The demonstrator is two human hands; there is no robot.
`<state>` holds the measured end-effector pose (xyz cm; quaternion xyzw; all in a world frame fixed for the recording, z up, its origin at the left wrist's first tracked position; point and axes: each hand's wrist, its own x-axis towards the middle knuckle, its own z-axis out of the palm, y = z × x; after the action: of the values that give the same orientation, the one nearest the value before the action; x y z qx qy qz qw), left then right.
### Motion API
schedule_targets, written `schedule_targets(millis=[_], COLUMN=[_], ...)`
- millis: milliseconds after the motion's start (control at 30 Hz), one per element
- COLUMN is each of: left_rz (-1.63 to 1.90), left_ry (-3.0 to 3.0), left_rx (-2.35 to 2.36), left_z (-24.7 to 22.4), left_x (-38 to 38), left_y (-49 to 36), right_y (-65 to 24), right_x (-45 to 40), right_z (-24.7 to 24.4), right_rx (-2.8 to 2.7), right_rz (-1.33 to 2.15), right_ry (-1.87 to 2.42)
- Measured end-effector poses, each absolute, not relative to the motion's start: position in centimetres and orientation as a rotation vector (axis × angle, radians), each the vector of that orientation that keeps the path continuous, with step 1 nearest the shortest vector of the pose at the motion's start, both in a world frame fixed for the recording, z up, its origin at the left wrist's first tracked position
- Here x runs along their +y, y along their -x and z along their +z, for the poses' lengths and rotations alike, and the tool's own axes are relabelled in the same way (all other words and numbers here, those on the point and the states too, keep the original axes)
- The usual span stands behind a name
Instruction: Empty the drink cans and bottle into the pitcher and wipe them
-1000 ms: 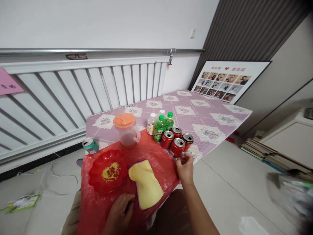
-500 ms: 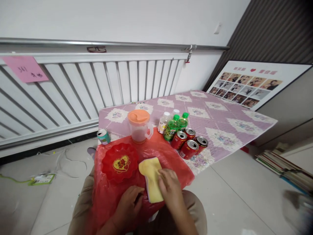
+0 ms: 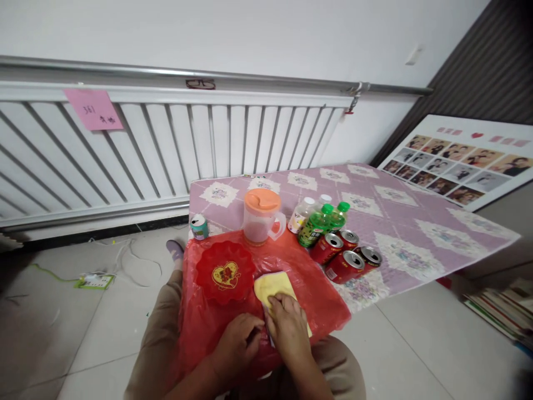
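Note:
A folded yellow cloth (image 3: 278, 282) lies on the red plastic sheet (image 3: 216, 328) at the table's near end. On top of the cloth is my right hand (image 3: 288, 325), palm down, its fingers bent and pressed onto the fabric. Just left of it, my left hand (image 3: 238, 343) rests low over the sheet with curled fingers, close to the cloth's left edge. Whatever lies at those fingertips is hidden. Behind my left hand sits a red scalloped plate (image 3: 204, 278) with a yellow heart print. A clear pitcher (image 3: 255, 225) with an orange lid stands beyond it.
Right of the pitcher stand several bottles (image 3: 310, 236), some green-capped, and several red cans (image 3: 345, 266). A teal can (image 3: 199, 228) is at the left table edge. A flowered cloth covers the table (image 3: 400, 222). Behind runs a white radiator (image 3: 229, 139); a power strip (image 3: 95, 281) lies on the floor.
The view has swung left, so everything sits further right in the picture. My right hand has shifted toward the cloth's left side and flattened onto it; my left hand stays beside the cloth.

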<state>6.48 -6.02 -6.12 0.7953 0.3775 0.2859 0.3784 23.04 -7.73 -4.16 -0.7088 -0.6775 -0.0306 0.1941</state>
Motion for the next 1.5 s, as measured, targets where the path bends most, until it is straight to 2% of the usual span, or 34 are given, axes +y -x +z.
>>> schedule_targets(millis=[267, 667, 900, 1133, 1267, 1367, 1500], left_rz=[0.776, 0.715, 0.53, 0.58, 0.7, 0.704, 0.675], left_ry=[-1.922, -1.978, -2.241, -2.44, -2.46, -2.425, -2.381], left_rx=[1.024, 1.308, 1.174, 1.101, 1.066, 1.057, 1.024], left_z=[-6.1, -7.2, -8.0, -8.7, -8.9, -8.3, -7.2], left_x=[-6.0, -7.1, -7.2, -7.4, -7.4, -7.5, -7.7], left_y=[-2.2, 5.0, 4.9, 5.0, 5.1, 5.2, 5.5], right_y=[-23.6, -24.9, -27.6, -31.9, -33.2, -33.3, -31.8], right_x=[-7.5, -6.8, -5.9, -6.2, -6.1, -5.8, -5.6], right_z=[-5.7, -7.2, -7.4, -3.1, -1.4, -1.9, -2.9], right_rx=[-1.912, -1.85, -1.579, -0.869, -0.933, -1.186, -1.437], right_rz=[-0.196, -0.164, 0.191, 0.624, 0.369, 0.159, 0.049], right_ry=[1.942, 1.8, 1.723, 1.864, 1.909, 1.889, 1.835])
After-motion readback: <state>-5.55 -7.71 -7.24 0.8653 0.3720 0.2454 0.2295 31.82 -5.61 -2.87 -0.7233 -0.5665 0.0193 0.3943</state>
